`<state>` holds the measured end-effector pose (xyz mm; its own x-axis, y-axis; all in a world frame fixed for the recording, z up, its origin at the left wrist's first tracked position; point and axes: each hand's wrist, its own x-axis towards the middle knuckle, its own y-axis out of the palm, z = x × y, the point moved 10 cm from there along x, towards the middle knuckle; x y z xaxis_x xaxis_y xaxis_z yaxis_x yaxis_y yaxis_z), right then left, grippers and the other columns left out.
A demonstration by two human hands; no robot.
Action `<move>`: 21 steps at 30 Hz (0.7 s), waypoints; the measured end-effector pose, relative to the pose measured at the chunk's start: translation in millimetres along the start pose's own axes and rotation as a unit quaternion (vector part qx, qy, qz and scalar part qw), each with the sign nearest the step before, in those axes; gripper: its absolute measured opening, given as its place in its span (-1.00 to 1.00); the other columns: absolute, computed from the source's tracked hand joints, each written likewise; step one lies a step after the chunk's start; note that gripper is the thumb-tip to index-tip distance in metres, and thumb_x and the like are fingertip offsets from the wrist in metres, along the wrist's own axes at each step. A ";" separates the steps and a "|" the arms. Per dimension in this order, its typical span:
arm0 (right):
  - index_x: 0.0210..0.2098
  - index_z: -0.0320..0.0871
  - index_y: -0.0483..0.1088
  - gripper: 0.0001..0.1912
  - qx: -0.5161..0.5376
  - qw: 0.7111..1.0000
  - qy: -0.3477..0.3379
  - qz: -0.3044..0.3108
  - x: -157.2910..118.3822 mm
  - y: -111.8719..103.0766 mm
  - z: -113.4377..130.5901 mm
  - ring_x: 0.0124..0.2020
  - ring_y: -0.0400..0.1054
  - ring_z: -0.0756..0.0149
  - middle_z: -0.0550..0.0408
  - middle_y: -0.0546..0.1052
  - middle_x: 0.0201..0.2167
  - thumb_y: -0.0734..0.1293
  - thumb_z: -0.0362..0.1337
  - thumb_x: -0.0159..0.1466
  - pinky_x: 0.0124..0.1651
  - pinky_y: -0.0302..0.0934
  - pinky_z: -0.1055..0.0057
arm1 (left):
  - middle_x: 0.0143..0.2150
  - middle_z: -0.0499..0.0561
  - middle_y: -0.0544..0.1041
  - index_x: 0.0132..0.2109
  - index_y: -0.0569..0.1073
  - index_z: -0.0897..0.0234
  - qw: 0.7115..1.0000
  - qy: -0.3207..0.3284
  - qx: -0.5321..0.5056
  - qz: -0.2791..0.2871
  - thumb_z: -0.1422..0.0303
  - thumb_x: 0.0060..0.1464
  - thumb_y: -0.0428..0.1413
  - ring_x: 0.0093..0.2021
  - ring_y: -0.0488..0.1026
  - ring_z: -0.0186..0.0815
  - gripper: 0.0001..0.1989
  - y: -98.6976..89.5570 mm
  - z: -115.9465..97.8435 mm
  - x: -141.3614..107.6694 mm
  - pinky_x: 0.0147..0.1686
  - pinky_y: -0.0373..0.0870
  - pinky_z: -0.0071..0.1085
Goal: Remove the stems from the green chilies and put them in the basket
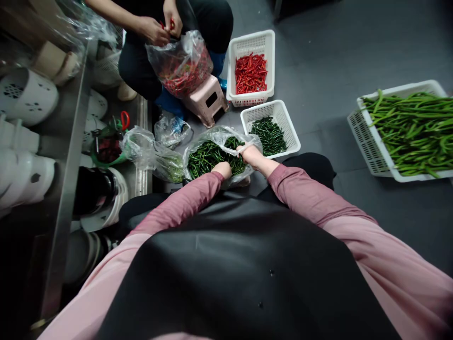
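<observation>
The left hand [222,170] is positioned inside the open bag [196,144], on the green chilies [205,160]. Its fingers are curled inward; whether they grip a chili cannot be told. The right hand [250,156] is at the right side of the open bag, with its fingers clamped on the plastic near the rim.

The open bag is located directly in front of the person, between the knees. The small basket [294,140] is just beyond the right hand, on the floor [318,113], and contains a separate batch of chilies [269,137] (also dark green). The tall basket [271,56] is located behind it and contains red chilies [251,73]. The large basket [380,146] is well apart at the far right, filled with long green pods [414,132].

Opposite, a co-worker's hands [168,26] hold red pieces above the red bag [187,66]. The red bag rests on the stool [208,101]. The side bag [171,165], with pale green contents, is adjacent to the left side of the open bag. A metal shelf [72,156] with white containers [28,97] extends along the left.
</observation>
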<state>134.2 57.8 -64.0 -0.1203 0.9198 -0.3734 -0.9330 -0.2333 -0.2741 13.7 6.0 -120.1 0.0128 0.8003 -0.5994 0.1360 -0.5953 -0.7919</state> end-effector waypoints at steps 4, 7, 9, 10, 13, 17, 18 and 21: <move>-0.60 -0.18 0.19 -0.84 0.011 0.999 0.037 0.004 -2.8 -1.2 -6.3 -0.64 0.06 0.50 0.19 0.22 -0.67 0.23 -0.36 0.09 -0.57 -0.09 0.50 | 0.05 0.31 0.47 0.21 0.26 0.46 0.997 0.005 -0.003 0.073 0.32 0.18 -0.05 0.02 0.46 -0.12 -0.51 26.6 -9.9 13.6 -0.08 0.36 -0.38; -0.56 -0.18 0.20 -0.89 0.013 0.999 0.049 -0.003 -2.5 -6.7 -6.3 -0.65 0.05 0.50 0.18 0.24 -0.69 0.25 -0.39 0.07 -0.59 -0.13 0.51 | 0.05 0.31 0.47 0.32 0.06 0.43 0.994 0.039 -0.001 0.106 0.18 0.12 0.03 -0.02 0.48 -0.08 -0.29 41.5 -11.1 -0.7 -0.11 0.38 -0.35; -0.53 -0.18 0.22 -0.91 0.017 0.998 0.055 -0.006 -2.7 -8.9 -5.7 -0.66 0.04 0.50 0.17 0.25 -0.69 0.26 -0.41 0.06 -0.61 -0.15 0.51 | 0.02 0.29 0.50 0.32 0.08 0.40 0.991 0.068 0.010 0.113 0.13 0.09 0.04 -0.04 0.49 -0.06 -0.27 43.6 -8.9 -14.1 -0.11 0.38 -0.32; -0.52 -0.18 0.22 -0.91 0.017 0.998 0.058 -0.007 -3.3 -9.6 -5.3 -0.66 0.03 0.50 0.17 0.26 -0.70 0.26 -0.41 0.06 -0.62 -0.17 0.51 | 0.01 0.26 0.51 0.30 0.15 0.36 0.991 0.084 0.013 0.106 0.14 0.10 0.03 -0.04 0.49 -0.08 -0.32 41.4 -7.6 -19.9 -0.09 0.38 -0.33; -0.49 -0.19 0.26 -0.92 0.005 0.998 0.055 0.003 -6.0 -8.5 -2.6 -0.68 0.02 0.51 0.18 0.25 -0.72 0.29 -0.42 0.05 -0.64 -0.19 0.51 | 0.01 0.12 0.53 0.19 0.34 0.23 0.991 0.114 0.006 0.068 0.25 0.12 0.01 -0.01 0.47 -0.18 -0.51 28.9 -0.4 -29.3 -0.03 0.34 -0.42; -0.47 -0.20 0.28 -0.93 -0.021 0.997 0.057 0.044 -9.5 0.3 -4.5 -0.69 0.09 0.51 0.17 0.31 -0.70 0.28 -0.45 0.08 -0.62 -0.12 0.53 | -0.07 0.05 0.57 0.06 0.48 0.20 0.995 0.084 -0.032 0.035 0.31 0.09 0.05 -0.06 0.48 -0.22 -0.62 18.4 16.0 -26.0 -0.05 0.34 -0.44; -0.49 -0.19 0.27 -0.92 -0.030 0.996 0.063 0.051 -9.9 2.2 -7.1 -0.69 0.10 0.51 0.17 0.31 -0.70 0.28 -0.45 0.09 -0.62 -0.12 0.53 | -0.11 0.05 0.58 0.02 0.51 0.20 0.995 0.083 -0.051 0.027 0.30 0.08 0.06 -0.09 0.49 -0.23 -0.65 16.4 17.6 -24.3 -0.06 0.34 -0.44; -0.52 -0.17 0.22 -0.86 -0.015 0.992 0.103 0.076 -11.5 10.1 -18.8 -0.71 0.13 0.48 0.18 0.30 -0.71 0.26 -0.42 0.15 -0.63 -0.08 0.53 | -0.26 0.03 0.59 -0.07 0.56 0.24 0.986 0.075 -0.142 -0.042 0.27 0.08 0.07 -0.23 0.49 -0.28 -0.70 -0.5 22.7 -21.0 -0.14 0.36 -0.45</move>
<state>132.5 39.0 -79.1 -0.1840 0.7899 -0.5850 -0.8984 -0.3766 -0.2260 -9.2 -12.2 -109.7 0.1328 0.8605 -0.4918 0.4146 -0.4989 -0.7610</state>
